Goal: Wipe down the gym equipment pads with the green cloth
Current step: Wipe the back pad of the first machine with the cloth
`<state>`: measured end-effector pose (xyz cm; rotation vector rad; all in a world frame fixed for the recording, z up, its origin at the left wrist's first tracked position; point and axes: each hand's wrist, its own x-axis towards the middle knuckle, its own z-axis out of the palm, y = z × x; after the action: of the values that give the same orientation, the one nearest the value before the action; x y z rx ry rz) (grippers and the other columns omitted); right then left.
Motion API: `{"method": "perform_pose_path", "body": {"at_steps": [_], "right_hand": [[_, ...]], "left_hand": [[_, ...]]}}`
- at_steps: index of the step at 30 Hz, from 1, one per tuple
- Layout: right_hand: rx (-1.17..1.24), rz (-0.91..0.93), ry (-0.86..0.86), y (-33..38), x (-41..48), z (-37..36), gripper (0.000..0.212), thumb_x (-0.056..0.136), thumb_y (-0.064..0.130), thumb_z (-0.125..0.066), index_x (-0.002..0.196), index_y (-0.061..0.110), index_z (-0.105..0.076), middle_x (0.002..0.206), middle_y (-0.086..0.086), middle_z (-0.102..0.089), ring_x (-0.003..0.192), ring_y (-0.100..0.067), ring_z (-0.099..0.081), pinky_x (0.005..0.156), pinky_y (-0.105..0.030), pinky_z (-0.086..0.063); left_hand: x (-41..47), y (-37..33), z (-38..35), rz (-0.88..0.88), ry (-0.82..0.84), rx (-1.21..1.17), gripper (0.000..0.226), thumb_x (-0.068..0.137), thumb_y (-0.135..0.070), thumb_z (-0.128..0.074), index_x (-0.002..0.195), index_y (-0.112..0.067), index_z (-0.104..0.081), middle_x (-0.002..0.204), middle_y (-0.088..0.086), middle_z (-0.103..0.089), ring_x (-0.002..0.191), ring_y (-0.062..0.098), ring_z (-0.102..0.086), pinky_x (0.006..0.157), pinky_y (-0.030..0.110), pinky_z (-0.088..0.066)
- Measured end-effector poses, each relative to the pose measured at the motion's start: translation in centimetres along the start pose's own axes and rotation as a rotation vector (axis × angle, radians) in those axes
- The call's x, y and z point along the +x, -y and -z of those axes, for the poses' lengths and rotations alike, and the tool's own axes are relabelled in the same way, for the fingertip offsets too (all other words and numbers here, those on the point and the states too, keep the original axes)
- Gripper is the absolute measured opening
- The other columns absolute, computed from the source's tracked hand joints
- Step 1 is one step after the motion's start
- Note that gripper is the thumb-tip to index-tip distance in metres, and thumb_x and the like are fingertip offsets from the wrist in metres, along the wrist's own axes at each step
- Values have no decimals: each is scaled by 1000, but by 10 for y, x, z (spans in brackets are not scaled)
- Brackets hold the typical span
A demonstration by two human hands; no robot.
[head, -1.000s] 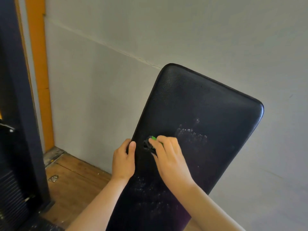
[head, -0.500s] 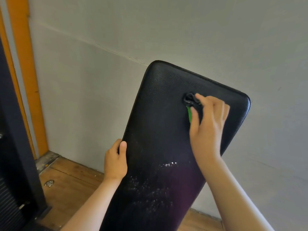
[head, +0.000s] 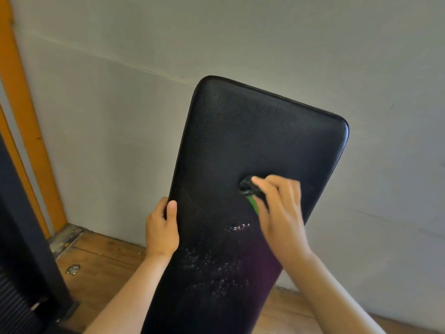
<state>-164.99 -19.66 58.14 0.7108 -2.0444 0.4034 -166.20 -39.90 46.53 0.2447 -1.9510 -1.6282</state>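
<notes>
A long black padded bench back (head: 252, 145) tilts up toward the grey wall. Wet speckles glisten on its lower half. My left hand (head: 161, 231) grips the pad's left edge, thumb on the front face. My right hand (head: 280, 213) presses a bunched cloth (head: 251, 192) against the middle of the pad; the cloth looks dark, with a green strip showing under my fingers. Most of the cloth is hidden by the hand.
A grey wall (head: 240, 39) stands right behind the pad. An orange door frame (head: 26, 121) runs up the left side. A dark machine frame (head: 26, 237) fills the lower left. The floor is wooden planks (head: 101, 256), with a small metal plate (head: 73, 269) set in it.
My right hand swept the cloth from the pad's middle up to its top right corner, then back down to the middle. My left hand kept its grip on the edge.
</notes>
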Motion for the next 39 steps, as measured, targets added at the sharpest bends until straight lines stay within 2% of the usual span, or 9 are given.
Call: {"method": "perform_pose_path", "body": {"at_steps": [3,8,12,17,21,24,30,34,39], "right_hand": [[-25,-61,-124,-18,26,19,29,95,16,-55,117,-2,-61,110,-10,-47,100,-26,-42,97,-23,-33],[-6,-217,-266,-28,34,27,30,95,12,-52,120,-3,-58,112,-22,-51,104,-25,-40,99,-16,-29],[-23,-165,-221,-22,6,10,30,91,3,-58,119,-5,-56,112,-18,-48,103,-27,-42,99,-18,-30],[-18,-22,36,-19,-59,3,34,91,10,-56,124,3,-51,115,-9,-46,101,-27,-45,94,-30,-41],[-45,24,120,-23,-72,11,29,93,15,-53,119,3,-58,115,-7,-48,103,-25,-47,93,-30,-43],[-49,-1,63,-35,-52,21,25,90,7,-59,113,-1,-64,110,-12,-53,100,-28,-49,91,-29,-42],[-98,-48,-157,-59,5,45,25,94,13,-56,114,-1,-62,109,-16,-52,97,-30,-45,93,-21,-35],[-63,-125,-238,-65,16,50,28,96,16,-52,116,-2,-61,108,-21,-55,101,-29,-45,89,-29,-42],[23,-213,-194,-61,-21,40,29,92,6,-58,120,3,-60,111,-16,-53,103,-27,-46,81,-43,-48]], "left_hand": [[0,-3,2,-21,31,7,59,81,-62,-28,99,-14,-57,84,-7,-58,79,4,-56,66,15,-41],[-1,-3,3,-34,34,21,62,80,-64,-29,102,-12,-58,86,-3,-59,79,5,-56,66,17,-42],[-2,-5,3,-29,38,4,67,80,-65,-29,104,-9,-58,92,1,-60,81,7,-56,72,23,-43],[-3,-8,3,-30,20,44,68,80,-64,-28,105,-8,-59,90,2,-59,78,2,-53,70,18,-40],[-1,-2,3,8,23,57,85,78,-70,-26,118,-2,-57,103,10,-63,92,18,-60,87,40,-50],[0,0,3,11,22,71,91,78,-72,-25,128,-2,-53,116,15,-62,105,24,-58,97,47,-48],[-1,1,4,12,33,51,91,80,-73,-25,123,1,-54,115,19,-62,108,35,-58,95,55,-48],[-1,-2,4,8,37,45,82,83,-67,-28,120,1,-56,111,17,-62,105,32,-59,93,51,-49],[-3,-4,4,2,38,41,77,84,-62,-27,118,0,-57,108,13,-62,103,29,-58,91,43,-49]]}}
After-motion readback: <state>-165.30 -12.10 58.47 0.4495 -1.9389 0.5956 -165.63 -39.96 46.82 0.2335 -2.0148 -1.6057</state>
